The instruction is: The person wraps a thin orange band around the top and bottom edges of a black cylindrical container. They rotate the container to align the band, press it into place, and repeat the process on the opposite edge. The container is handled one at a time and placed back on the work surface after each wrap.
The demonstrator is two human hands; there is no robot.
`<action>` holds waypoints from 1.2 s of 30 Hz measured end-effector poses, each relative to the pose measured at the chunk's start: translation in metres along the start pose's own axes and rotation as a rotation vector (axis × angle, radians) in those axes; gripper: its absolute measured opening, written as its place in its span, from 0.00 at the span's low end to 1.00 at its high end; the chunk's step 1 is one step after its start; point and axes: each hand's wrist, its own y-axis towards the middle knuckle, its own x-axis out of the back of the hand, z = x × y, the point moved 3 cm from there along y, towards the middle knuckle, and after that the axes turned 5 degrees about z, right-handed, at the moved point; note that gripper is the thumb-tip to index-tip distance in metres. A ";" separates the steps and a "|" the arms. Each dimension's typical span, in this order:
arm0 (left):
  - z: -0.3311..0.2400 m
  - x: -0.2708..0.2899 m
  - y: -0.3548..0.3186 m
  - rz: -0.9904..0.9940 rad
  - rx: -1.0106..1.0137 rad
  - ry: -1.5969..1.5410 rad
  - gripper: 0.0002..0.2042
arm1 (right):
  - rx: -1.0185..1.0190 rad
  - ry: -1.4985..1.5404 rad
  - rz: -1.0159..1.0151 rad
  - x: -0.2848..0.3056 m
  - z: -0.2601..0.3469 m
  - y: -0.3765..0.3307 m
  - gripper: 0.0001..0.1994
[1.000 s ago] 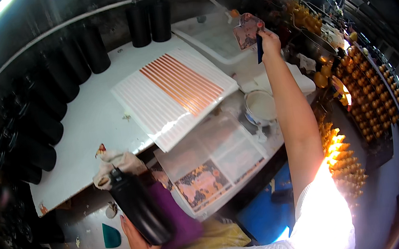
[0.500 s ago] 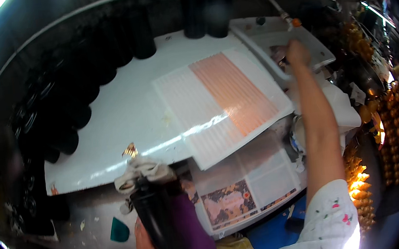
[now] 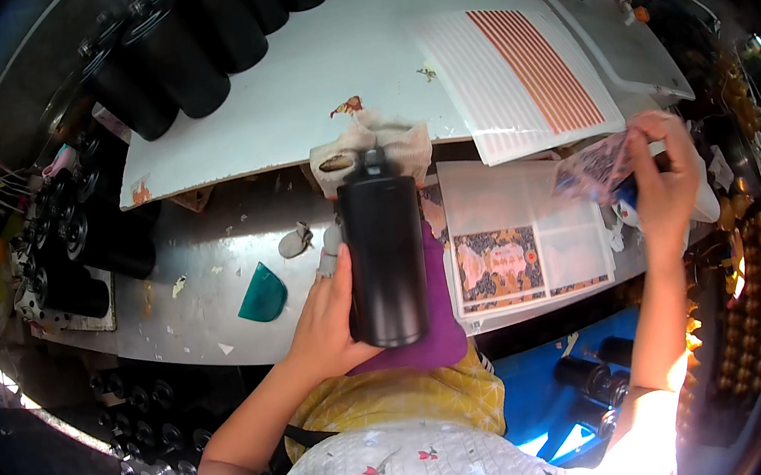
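Note:
My left hand point(image 3: 325, 315) grips the side of a matte black bottle point(image 3: 386, 265), its narrow neck pointing away from me. A grey covering shows on one finger. Under the bottle lies a purple pad point(image 3: 447, 315), and a bunched whitish cloth point(image 3: 406, 154) sits around the neck end. Off to the right, my right hand point(image 3: 667, 174) pinches a thin, limp patterned decal sheet point(image 3: 589, 171) between thumb and fingers, just above the bench. Printed sheets point(image 3: 500, 265) with a similar dark, speckled pattern lie between the two hands.
Several black bottles point(image 3: 179, 67) line the white table's far edge. Striped sheets point(image 3: 535, 66) lie by a shallow white tray point(image 3: 663, 60) at the far right. A teal scraper point(image 3: 262, 295) rests on the metal bench point(image 3: 184, 262). Below right, a blue container point(image 3: 523, 391) holds more bottles.
My right hand has come out of the white tray and back toward me, bringing the decal sheet. The black bottle, tilted before, now points straight ahead in my left hand. The view has shifted.

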 end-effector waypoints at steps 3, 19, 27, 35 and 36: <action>-0.008 0.003 0.003 -0.069 -0.073 0.074 0.58 | -0.283 0.205 0.108 -0.032 0.012 -0.044 0.02; -0.067 0.053 0.024 -0.429 -0.417 -0.170 0.24 | 0.183 0.485 0.345 -0.033 0.170 -0.061 0.06; -0.015 0.035 0.030 -0.441 0.126 -0.524 0.11 | -0.324 0.709 0.472 -0.134 0.115 -0.074 0.05; 0.014 0.026 0.051 -0.503 0.245 -0.816 0.06 | -0.349 0.739 0.490 -0.158 0.107 -0.067 0.06; 0.016 0.025 0.053 -0.510 0.231 -0.811 0.07 | -0.377 0.742 0.496 -0.160 0.106 -0.065 0.06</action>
